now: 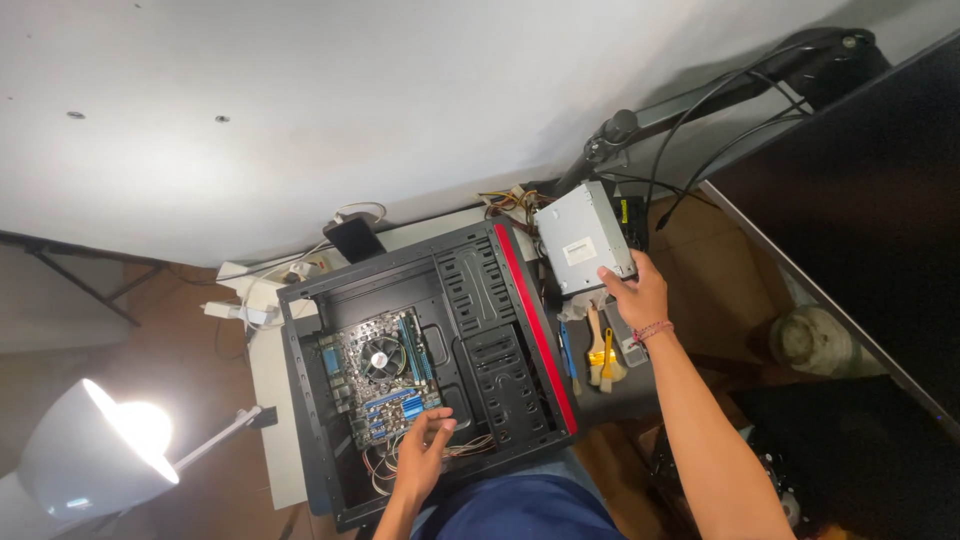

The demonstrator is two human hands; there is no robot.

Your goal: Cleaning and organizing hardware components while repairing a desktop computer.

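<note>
Head camera looks straight down on an open black computer case (pixel 440 370) lying on its side on a white table (pixel 270 400), its red-trimmed front edge turned toward the right. Inside the case, a green and blue circuit board (pixel 385 375) with a round cooling fan (pixel 381 358) sits in the left half, and loose coloured wires (pixel 385 465) trail along the bottom edge. The left hand (pixel 424 452) rests inside the case at the lower edge of the board, just above the wires, with its fingers spread and bent downward; whether they pinch anything cannot be told. The right hand (pixel 634 293) reaches out past the front of the case and touches the near corner of a grey metal drive box (pixel 585 238), fingers laid on its edge rather than closed around it. The drive box lies flat just beyond the red trim, well apart from the board. Near the right wrist lie two small brushes (pixel 603 358) with pale bristles and a blue-handled tool (pixel 568 355). A lit white desk lamp (pixel 95 450) stands at the lower left, and black cables (pixel 720 130) run above the drive box.
</note>
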